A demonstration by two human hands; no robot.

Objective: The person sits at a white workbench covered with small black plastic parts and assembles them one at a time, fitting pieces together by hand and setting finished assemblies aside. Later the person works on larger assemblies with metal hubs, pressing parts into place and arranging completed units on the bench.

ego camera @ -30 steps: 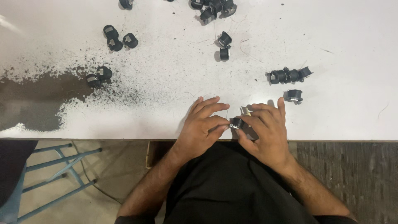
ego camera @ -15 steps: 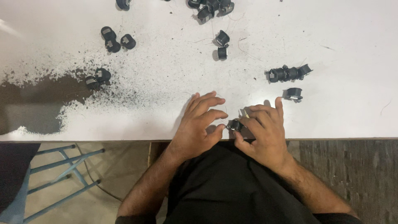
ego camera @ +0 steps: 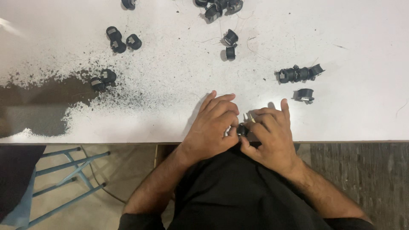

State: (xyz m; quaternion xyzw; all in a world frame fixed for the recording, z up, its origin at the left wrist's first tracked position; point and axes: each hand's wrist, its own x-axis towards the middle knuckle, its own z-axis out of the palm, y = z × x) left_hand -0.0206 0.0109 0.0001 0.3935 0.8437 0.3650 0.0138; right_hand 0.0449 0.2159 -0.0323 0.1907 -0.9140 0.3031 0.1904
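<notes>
Pinching small black part (ego camera: 242,129) between both hands at near table edge; left hand (ego camera: 211,125) fingers curled shut on it, right hand (ego camera: 271,133) fingers closed around its other side. Part looks light, rigid, moulded plastic, smooth, likely slippery; grip by rim. Thin metal pin (ego camera: 252,117) juts beside. Similar black parts (ego camera: 298,74) scattered over white table (ego camera: 358,38), worn dark patch (ego camera: 38,100) left.

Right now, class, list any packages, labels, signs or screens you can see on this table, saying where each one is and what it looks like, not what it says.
No packages, signs or screens in view.
Small pale patches, perhaps labels or metal tabs, on the black round parts at upper left of the white table; too small to tell.
Similar pale patches on two black parts by the dark worn area at left.
</notes>
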